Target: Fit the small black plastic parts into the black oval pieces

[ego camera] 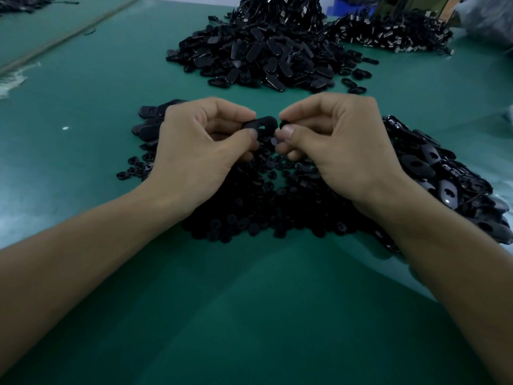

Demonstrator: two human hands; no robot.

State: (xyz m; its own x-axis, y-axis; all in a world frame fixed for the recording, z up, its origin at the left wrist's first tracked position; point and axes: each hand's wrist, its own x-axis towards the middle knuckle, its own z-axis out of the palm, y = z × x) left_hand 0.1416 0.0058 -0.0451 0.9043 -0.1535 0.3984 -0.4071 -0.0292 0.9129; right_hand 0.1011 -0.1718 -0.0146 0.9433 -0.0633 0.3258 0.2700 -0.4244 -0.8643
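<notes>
left grip (pixel 200 143): thumb and fingers are curled in tight. They pinch one oval by its left end.
oval (pixel 263 124): black and flat, held up off the bench between the two hands. A hole shows in its middle. Its right end sticks out free.
right grip (pixel 333 145): thumb and first finger are pinched narrow on one small part. The other fingers are curled under.
small part (pixel 284 125): black and round, at the tip of the right thumb. It is just beside the right end of the oval. I cannot tell if the two touch.
small parts pile (pixel 263 207): lots of little black round bits, right under both hands, in the middle of the bench. A few lie loose at its left side.
right ovals (pixel 433 165): a shiny black pile beside the right wrist, toward the right edge. Holes show in some of them.
left ovals (pixel 151 120): a few more, just behind the left hand.
big heap (pixel 258 51): a tall heap of black ovals toward the far edge, well apart from the hands.
far heap (pixel 388 34): black bits with pale metal ends, near the far right corner.
bench (pixel 249 315): green and smooth.
white speck (pixel 65 128): a tiny spot on the bench, well left of the left hand.
</notes>
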